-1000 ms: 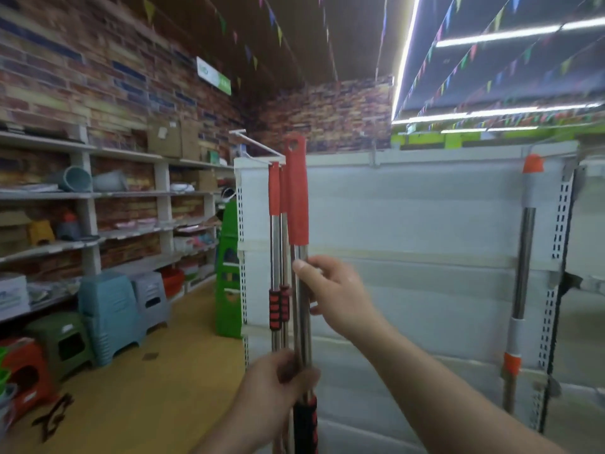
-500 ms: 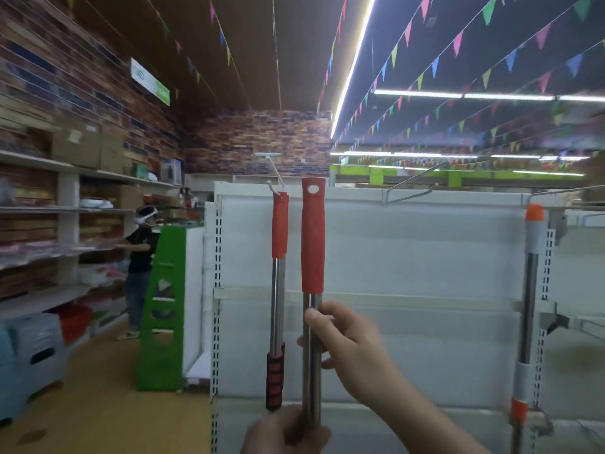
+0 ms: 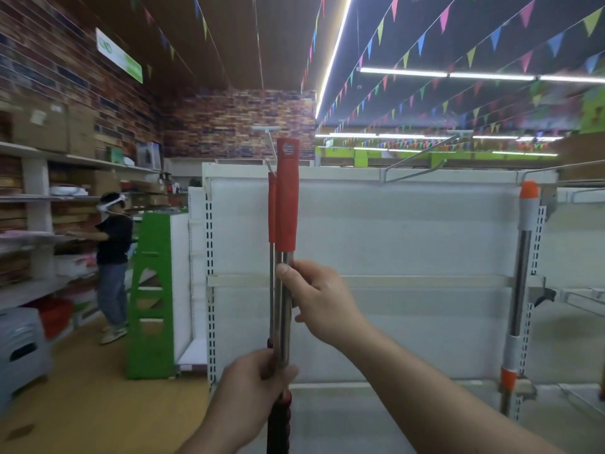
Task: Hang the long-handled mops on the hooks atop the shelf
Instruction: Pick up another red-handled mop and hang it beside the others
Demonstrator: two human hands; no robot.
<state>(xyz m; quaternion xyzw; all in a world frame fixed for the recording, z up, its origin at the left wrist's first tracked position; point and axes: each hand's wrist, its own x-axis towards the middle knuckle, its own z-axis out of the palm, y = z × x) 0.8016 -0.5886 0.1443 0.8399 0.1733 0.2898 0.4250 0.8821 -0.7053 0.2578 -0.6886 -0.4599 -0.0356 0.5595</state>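
Both hands, left hand [image 3: 253, 385] low and right hand [image 3: 314, 296] higher, clamp a red-gripped steel mop pole [image 3: 287, 224] upright before the white shelf's [image 3: 409, 224] top-left corner; one red pole [image 3: 272, 208] already hangs from a wire hook [image 3: 269, 149], and an orange-tipped one [image 3: 523, 257] stands at the right edge.

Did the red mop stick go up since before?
Yes. The held mop handle rose: its red tip now pokes above the white shelf top; earlier it sat level with it.

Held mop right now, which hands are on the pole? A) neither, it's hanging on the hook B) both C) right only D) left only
B: the left hand grips the metal pole of the red-handled mop low down, and the right hand holds it higher, just below the red grip.
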